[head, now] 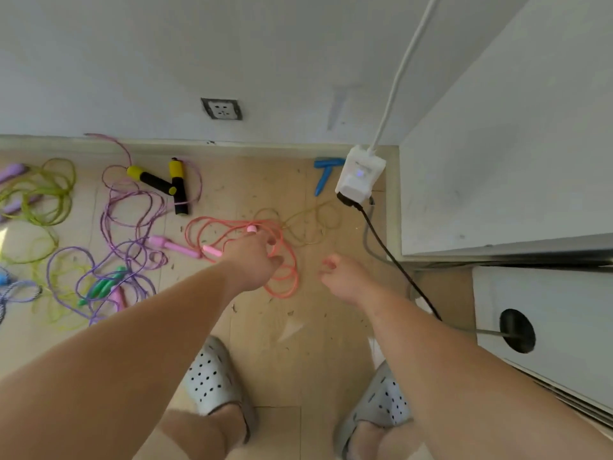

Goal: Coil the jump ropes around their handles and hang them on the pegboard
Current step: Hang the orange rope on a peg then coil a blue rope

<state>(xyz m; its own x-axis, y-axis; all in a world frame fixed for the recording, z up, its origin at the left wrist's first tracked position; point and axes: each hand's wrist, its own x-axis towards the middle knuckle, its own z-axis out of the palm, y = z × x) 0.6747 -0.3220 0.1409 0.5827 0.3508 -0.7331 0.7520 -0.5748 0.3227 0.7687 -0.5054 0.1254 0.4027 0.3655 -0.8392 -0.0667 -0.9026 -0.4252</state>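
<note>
A coral jump rope (282,280) lies in loose loops on the wooden floor, with its pink handles (211,251) beside and under my left hand (253,263). My left hand reaches down onto it, finger and thumb curled with the coral cord running between them. To the right, my right hand (341,275) hovers over bare floor with loosely curled fingers and holds nothing. Other ropes lie to the left: a purple rope (132,207) with yellow-black handles (159,181), a pink-handled one (172,245), and green handles (105,287). No pegboard is in view.
Blue handles (324,174) with an olive rope (308,224) lie by the wall. A white power adapter (360,175) hangs on a cable, its black cord (398,263) crossing the floor. A white cabinet (497,144) stands at the right, a wall socket (221,108) at the back. My slippers (212,376) are below.
</note>
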